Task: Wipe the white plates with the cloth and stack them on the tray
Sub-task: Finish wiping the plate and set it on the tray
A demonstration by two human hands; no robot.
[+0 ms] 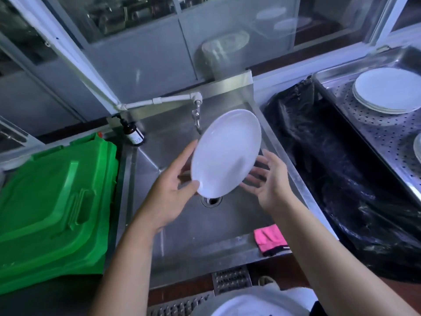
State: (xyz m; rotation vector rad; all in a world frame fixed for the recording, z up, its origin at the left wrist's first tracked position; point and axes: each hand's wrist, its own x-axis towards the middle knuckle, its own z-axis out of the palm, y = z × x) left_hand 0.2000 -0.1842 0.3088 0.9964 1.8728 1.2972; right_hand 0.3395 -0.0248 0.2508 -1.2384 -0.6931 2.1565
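Note:
I hold a white plate (225, 153) tilted on edge over the steel sink (227, 226), just below the tap (197, 119). My left hand (173, 188) grips its left rim, thumb on the front near the bottom and fingers behind. My right hand (266, 179) sits at the plate's lower right edge with fingers spread and relaxed, touching or just behind the rim. A pink cloth (270, 239) lies on the sink's front ledge, apart from both hands. A stack of white plates (387, 90) rests on the perforated metal tray (373, 131) at the right.
A green plastic bin lid (54, 206) lies left of the sink. A black plastic bag (337, 169) fills the gap between sink and tray. A brown bottle (134, 133) stands at the sink's back left corner. More white plates (241, 306) show at the bottom edge.

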